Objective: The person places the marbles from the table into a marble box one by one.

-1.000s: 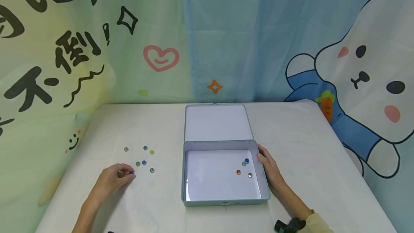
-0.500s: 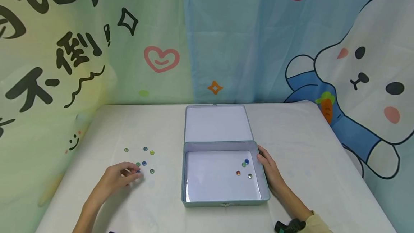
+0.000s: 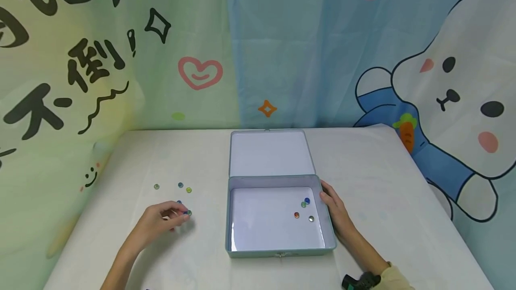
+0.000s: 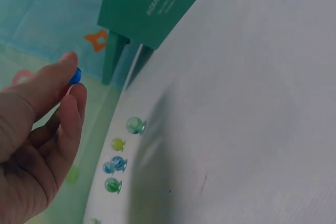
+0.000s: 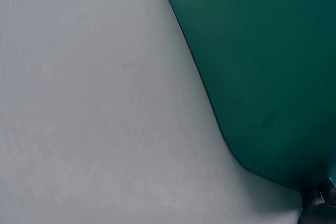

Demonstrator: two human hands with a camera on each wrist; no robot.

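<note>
My left hand pinches a blue marble between thumb and fingertip, lifted above the white table. In the head view a green marble shows right at those fingertips. Several other marbles lie loose nearby, among them a yellow marble, a pale blue marble and a pale green marble. At the right wall of an open metal box, my right hand holds its edge. Inside lie a dark blue marble, a green marble, an orange marble and a clear marble.
The box's lid is folded back flat behind it. A white cloth covers the table, and a printed curtain hangs along its far edge. In the left wrist view the green outside of the box appears at the top.
My left hand has moved to the right with the blue marble, past the loose marbles toward the box. My right hand and the box have stayed put.
</note>
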